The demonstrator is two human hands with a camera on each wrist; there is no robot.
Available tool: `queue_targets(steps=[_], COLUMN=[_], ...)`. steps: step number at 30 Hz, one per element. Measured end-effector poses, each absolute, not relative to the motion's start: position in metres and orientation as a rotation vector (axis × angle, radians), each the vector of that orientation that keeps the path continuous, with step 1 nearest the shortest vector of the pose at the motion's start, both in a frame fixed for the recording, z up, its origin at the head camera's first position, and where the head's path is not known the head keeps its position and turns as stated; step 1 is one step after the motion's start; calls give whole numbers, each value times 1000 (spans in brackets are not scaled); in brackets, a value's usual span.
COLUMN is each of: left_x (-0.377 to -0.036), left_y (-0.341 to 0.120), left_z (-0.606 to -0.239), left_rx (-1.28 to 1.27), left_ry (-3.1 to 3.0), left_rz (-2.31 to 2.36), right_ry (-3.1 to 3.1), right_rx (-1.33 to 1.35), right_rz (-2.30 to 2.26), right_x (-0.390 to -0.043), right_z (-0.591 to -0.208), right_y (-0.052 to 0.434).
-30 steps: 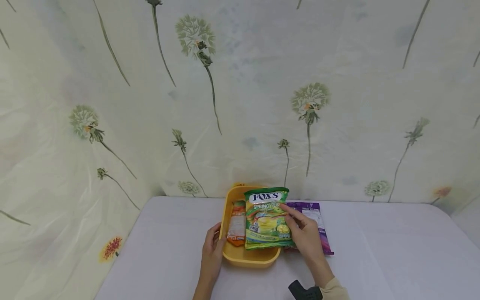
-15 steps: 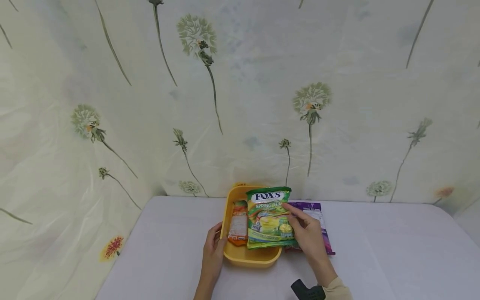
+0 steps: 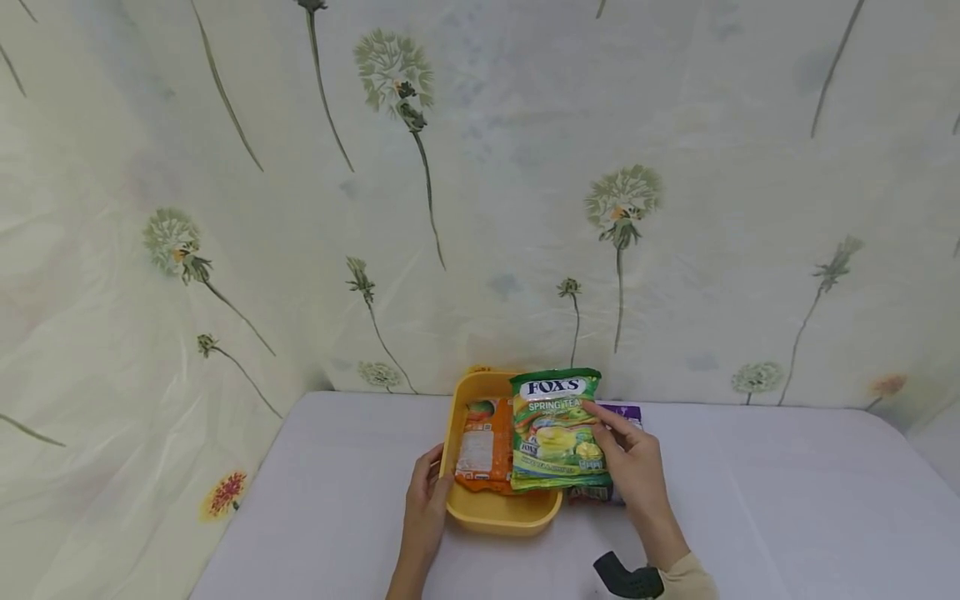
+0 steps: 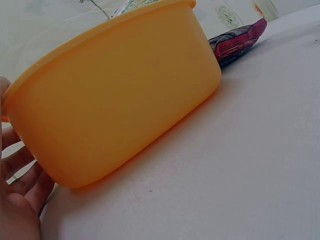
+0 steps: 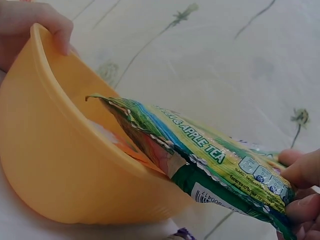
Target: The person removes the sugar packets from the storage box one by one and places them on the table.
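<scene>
A green and yellow bag of Fox's Spring Tea candy [image 3: 551, 450] is pinched at its right edge by my right hand [image 3: 636, 467]. In the right wrist view, the candy bag [image 5: 200, 150] tilts over the rim of a yellow plastic tub [image 5: 75, 165], with fingertips [image 5: 304, 170] at one end of it. My left hand [image 3: 427, 504] holds the left side of the yellow tub [image 3: 502, 521], thumb over the rim and fingers along the outer wall [image 4: 115, 100]. Inside the tub lies an orange packet [image 3: 476, 454], partly covered by the candy bag.
A purple packet [image 3: 618, 410] lies on the white-covered table [image 3: 787, 500] right of the tub, mostly hidden behind the candy bag and right hand. A flower-printed curtain [image 3: 487, 208] hangs right behind the table's far edge.
The right hand has moved the candy bag right and slightly up, uncovering more of the orange packet and hiding more of the purple one. The left hand and tub stay in place.
</scene>
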State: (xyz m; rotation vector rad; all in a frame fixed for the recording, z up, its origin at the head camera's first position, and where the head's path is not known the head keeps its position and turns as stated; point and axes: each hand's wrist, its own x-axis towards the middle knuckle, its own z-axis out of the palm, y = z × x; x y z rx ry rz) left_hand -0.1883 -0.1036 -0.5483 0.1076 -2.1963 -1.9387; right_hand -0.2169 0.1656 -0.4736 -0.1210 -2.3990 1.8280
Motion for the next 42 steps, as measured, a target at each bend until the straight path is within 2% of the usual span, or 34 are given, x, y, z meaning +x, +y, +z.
queue_targets(steps=[16, 26, 42], left_x=[-189, -174, -173], left_y=[-103, -100, -99], left_z=[-546, -512, -512], left_rx=[89, 100, 119], left_ry=[-2206, -2229, -2231], left_rz=[-1924, -1955, -1955], right_ry=[-2317, -2272, -2321], right_rx=[-184, -197, -230], right_rz=[1873, 1875, 1833], right_x=[-219, -219, -219], right_z=[-475, -475, -471], right_y=[170, 175, 194])
